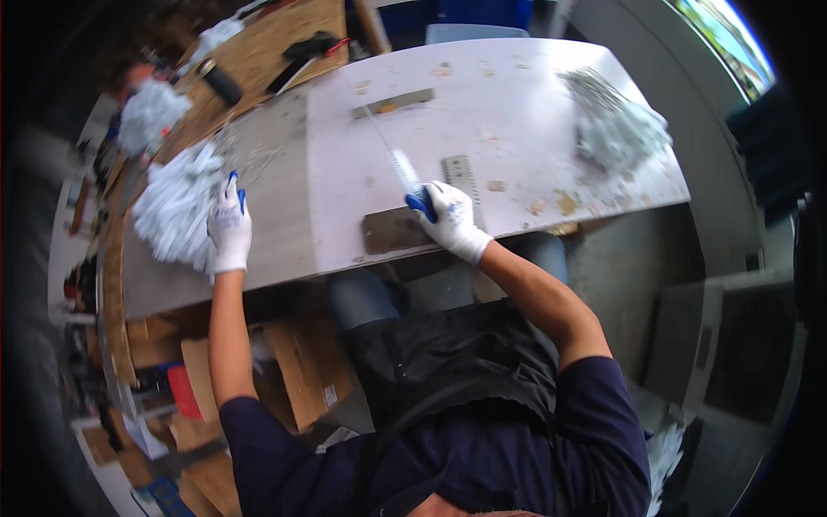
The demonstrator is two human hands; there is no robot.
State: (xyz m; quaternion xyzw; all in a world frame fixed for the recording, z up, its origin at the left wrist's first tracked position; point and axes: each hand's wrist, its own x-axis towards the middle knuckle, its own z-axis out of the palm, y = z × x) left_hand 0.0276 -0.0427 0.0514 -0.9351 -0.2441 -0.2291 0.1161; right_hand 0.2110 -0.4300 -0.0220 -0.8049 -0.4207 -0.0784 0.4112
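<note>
My right hand (454, 220), in a white glove with blue fingertips, is closed on a white-bristled wire brush (403, 168) near the table's front edge. The brush's thin wire stem points away toward the far side. Under that hand lies a dark metal plate (386, 233), and just beyond it a plate with holes along it (461, 177). Gloved the same way, my left hand (229, 226) is at the right edge of a heap of white brushes (177, 207). Its fingers point forward and stand apart, with nothing visible between them.
Another bundle of white brushes (616, 133) lies at the table's right end, wires pointing away. A metal bar (394, 103) sits farther back. A black bottle (220, 82) stands on the wooden table at the far left. Cardboard boxes (306, 370) are below the table.
</note>
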